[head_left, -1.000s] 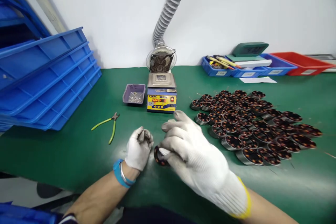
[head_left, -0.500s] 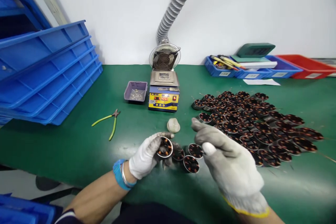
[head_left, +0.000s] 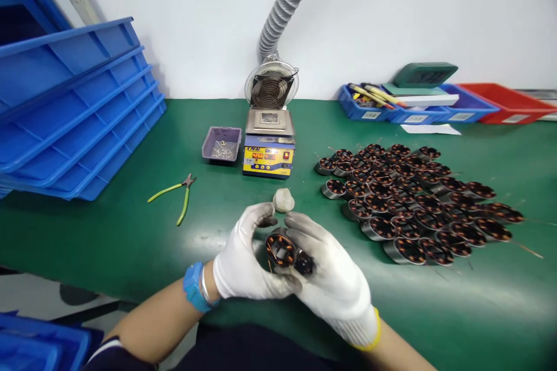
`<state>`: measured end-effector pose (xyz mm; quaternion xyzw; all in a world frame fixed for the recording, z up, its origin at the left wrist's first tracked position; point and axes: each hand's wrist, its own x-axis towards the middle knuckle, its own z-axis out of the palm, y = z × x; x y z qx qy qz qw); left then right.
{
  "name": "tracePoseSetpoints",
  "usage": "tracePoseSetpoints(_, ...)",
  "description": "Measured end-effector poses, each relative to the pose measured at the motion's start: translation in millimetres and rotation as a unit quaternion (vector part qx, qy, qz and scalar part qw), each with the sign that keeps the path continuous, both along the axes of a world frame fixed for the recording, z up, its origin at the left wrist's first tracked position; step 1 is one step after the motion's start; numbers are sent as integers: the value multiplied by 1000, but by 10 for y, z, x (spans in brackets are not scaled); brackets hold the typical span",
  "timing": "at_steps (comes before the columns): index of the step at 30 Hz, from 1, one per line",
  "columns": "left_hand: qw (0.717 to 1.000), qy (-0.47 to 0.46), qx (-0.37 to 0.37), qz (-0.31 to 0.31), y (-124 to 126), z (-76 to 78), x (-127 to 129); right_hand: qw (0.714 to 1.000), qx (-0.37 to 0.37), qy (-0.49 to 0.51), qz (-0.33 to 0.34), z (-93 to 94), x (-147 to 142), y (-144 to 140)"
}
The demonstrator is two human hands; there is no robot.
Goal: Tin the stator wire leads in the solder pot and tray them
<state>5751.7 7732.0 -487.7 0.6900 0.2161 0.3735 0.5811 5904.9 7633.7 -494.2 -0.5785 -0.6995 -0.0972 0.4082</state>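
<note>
My left hand (head_left: 248, 258) and my right hand (head_left: 333, 272), both in white gloves with darkened fingertips, meet low over the table's middle. Between them is a motor stator (head_left: 281, 249), a metal ring with copper windings inside. My right hand's fingers and thumb close round it from the right. A second stator (head_left: 304, 264) shows in part under that palm; any others there are hidden. The left hand curves round the left side, fingers and thumb apart, with a gap to the stator. Just beyond the fingertips lies a whitish round lump (head_left: 284, 200).
Many stators with loose wire ends stand in a cluster (head_left: 404, 203) on the right. Ahead are a solder pot (head_left: 268, 156) and a purple tray (head_left: 221, 145). Green-handled cutters (head_left: 185, 194) lie left, near stacked blue crates (head_left: 87, 122). Small blue bins (head_left: 369, 110) line the back.
My right hand has come in from the right and down over the stators. My left hand, earlier holding a stator, has spread its fingers. The view has shifted slightly.
</note>
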Motion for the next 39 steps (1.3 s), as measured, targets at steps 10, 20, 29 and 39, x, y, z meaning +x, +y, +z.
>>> tracePoseSetpoints(10,990,-12,112,79,44,-72,-2,996,-48,56,-41,-10,110,-123)
tracePoseSetpoints(20,885,53,461,26,107,133,-82,996,-54,-63,41,109,176,-202)
tracePoseSetpoints(29,952,240,67,-178,149,264,-155,998,-34,-45,9,250,211,-276)
tracePoseSetpoints(39,991,95,90,-41,151,59,-107,997,-62,-46,18,223,183,-269)
